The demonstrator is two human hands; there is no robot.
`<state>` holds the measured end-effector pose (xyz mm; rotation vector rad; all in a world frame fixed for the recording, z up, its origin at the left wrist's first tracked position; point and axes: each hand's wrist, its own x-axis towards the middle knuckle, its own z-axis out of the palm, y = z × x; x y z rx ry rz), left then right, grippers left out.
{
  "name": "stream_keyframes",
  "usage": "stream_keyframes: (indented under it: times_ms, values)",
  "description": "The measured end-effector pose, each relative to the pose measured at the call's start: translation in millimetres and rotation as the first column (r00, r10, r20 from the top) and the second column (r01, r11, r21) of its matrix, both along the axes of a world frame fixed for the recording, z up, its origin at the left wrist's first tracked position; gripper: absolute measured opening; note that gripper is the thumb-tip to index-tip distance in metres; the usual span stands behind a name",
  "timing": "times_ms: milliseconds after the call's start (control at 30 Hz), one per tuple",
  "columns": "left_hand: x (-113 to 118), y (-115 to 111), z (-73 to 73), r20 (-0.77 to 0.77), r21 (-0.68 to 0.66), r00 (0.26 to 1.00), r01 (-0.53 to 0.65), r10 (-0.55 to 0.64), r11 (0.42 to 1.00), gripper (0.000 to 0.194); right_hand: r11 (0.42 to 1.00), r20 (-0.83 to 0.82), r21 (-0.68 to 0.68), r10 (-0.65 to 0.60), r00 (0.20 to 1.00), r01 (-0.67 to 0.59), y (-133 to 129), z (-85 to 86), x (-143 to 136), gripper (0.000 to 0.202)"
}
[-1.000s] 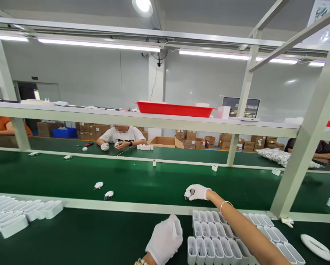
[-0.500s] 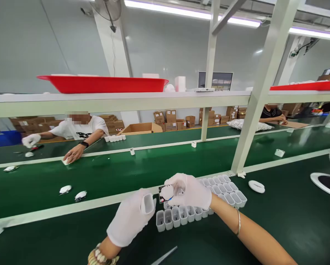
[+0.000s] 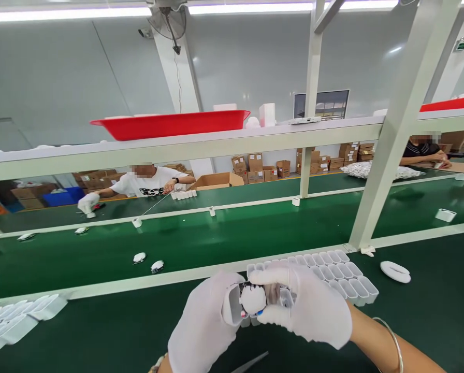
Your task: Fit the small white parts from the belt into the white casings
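Observation:
My left hand (image 3: 206, 324), in a white glove, is closed around a small white plastic housing (image 3: 232, 306) with its opening turned to the right. My gloved right hand (image 3: 307, 305) pinches a small circuit board with a white rounded piece (image 3: 254, 300) on it. The board's left edge is right at the housing's mouth; whether it has entered is unclear. Rows of similar white housings (image 3: 338, 270) stand behind and partly under my right hand. Below the hands lies the pointed tip of a grey metal tool (image 3: 251, 362), the rest out of frame.
Beyond the low rail runs a green conveyor belt (image 3: 232, 235) carrying small white parts (image 3: 157, 266). More housings (image 3: 18, 321) stand at left. A white oval piece (image 3: 395, 271) and a post (image 3: 387, 140) are at right. A red tray (image 3: 173, 126) rests overhead; a co-worker (image 3: 150, 181) sits opposite.
My hands have come together, bringing the circuit board to the housing's mouth. The view has turned left, showing the housings at left. The co-worker's bare hand has moved back from the belt.

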<state>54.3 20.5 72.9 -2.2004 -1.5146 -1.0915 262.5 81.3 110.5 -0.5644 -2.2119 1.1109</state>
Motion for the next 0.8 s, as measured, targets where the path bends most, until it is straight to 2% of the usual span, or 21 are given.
stream_keyframes:
  times_ms: [133, 333, 500, 633, 800]
  values:
    - [2, -3, 7.4, -0.003, 0.023, 1.000, 0.019, -0.019, 1.000, 0.021, 0.987, 0.132, 0.150, -0.080, 0.988, 0.060, -9, 6.8, 0, 0.024]
    - [9, -6, 19.6, -0.079, -0.036, 0.997, -0.009, 0.006, 0.999, 0.020, 0.977, 0.269, 0.209, -0.091, 0.959, 0.034, -16, 19.3, -1, 0.025]
    - [9, -8, 25.3, -0.121, -0.095, 0.993, -0.021, 0.009, 0.995, 0.022, 0.975, 0.278, 0.224, -0.068, 0.958, 0.004, -20, 20.6, -1, 0.021]
    - [9, -9, 27.3, -0.112, -0.144, 0.994, -0.027, 0.011, 0.989, 0.023, 0.958, 0.205, 0.274, -0.142, 0.968, 0.083, -22, 12.5, -1, 0.019]
    - [10, -8, 27.6, -0.157, -0.077, 0.988, -0.019, 0.006, 0.997, 0.024, 0.959, 0.194, 0.266, -0.157, 0.968, 0.102, -25, 6.4, -1, 0.012]
